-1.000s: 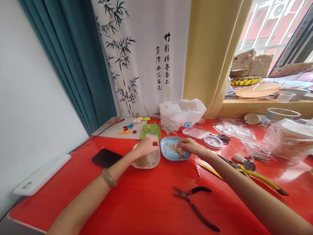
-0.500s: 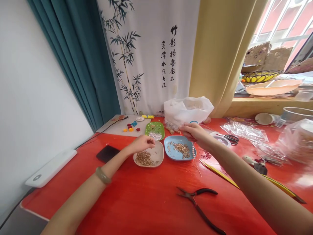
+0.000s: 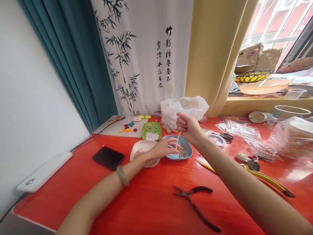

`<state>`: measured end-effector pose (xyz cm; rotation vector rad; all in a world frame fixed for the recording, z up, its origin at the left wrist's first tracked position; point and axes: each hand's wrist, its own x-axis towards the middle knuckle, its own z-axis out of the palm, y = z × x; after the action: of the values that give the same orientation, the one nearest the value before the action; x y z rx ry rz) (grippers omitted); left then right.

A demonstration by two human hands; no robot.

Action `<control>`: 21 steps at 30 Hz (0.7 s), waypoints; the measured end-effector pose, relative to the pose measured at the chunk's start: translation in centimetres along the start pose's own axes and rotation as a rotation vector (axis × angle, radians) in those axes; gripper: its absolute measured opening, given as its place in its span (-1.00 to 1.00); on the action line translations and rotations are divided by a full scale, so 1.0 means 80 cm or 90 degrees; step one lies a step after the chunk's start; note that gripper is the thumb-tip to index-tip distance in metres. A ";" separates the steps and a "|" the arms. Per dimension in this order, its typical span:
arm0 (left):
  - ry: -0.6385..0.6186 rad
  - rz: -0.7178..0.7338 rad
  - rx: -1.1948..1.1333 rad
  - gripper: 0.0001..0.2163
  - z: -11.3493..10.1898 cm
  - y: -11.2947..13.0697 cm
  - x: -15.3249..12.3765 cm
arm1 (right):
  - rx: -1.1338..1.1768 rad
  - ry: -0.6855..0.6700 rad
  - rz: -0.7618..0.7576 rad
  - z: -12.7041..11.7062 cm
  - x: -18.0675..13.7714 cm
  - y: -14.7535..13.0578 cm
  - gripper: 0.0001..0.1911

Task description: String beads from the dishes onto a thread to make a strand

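Observation:
My right hand is raised above the blue dish and pinches the top of a short bead strand that hangs down. My left hand reaches in over the blue dish's left rim, fingers pinched at the strand's lower end. The blue dish holds small gold-coloured bits. A white dish with copper-coloured beads sits under my left wrist. A green dish with pale beads lies behind them. A green bangle is on my left wrist.
Black-handled pliers lie on the red table in front. Yellow-handled pliers, scissors, a thread spool and plastic bags are at right. A black phone and white device lie at left. A white bag stands behind.
My right hand lifted from the blue dish, raising the bead strand upright. My left hand moved from the white dish across to the strand's lower end.

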<state>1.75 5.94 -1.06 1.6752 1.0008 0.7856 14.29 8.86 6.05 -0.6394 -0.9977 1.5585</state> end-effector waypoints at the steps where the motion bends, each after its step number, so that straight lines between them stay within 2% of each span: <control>1: -0.004 -0.014 -0.027 -0.59 0.003 0.000 0.000 | 0.009 0.003 -0.007 0.000 0.002 -0.001 -0.92; 3: 0.009 -0.031 -0.065 -0.67 -0.001 -0.003 -0.001 | -0.010 0.014 -0.034 -0.004 0.005 -0.002 -0.93; 6: 0.059 -0.051 -0.066 -0.76 -0.027 -0.014 -0.006 | -0.193 0.045 -0.067 -0.024 0.007 0.010 -0.91; 7: 0.072 -0.059 -0.035 -0.80 -0.037 -0.017 -0.008 | -0.315 0.051 -0.058 -0.033 0.006 0.018 -0.88; 11: 0.101 -0.027 0.212 -0.86 -0.064 -0.017 -0.019 | -0.473 0.005 0.020 -0.066 0.003 0.056 -0.82; 14: 0.117 0.043 0.392 -0.87 -0.064 -0.007 -0.018 | -0.617 -0.048 0.049 -0.075 0.001 0.072 -0.82; 16: 0.098 0.072 0.452 -0.85 -0.057 0.001 -0.012 | -0.694 -0.062 0.038 -0.073 -0.002 0.072 -0.85; 18: 0.080 0.084 0.472 -0.81 -0.051 0.008 -0.005 | -0.769 -0.065 -0.007 -0.066 -0.007 0.067 -0.89; 21: 0.110 0.096 0.476 -0.81 -0.045 0.020 0.004 | -0.875 -0.143 -0.128 -0.050 -0.018 0.056 -0.67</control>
<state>-0.77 7.41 1.55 2.3674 1.4113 0.7012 15.64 8.37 0.01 -1.2172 -2.2150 0.5719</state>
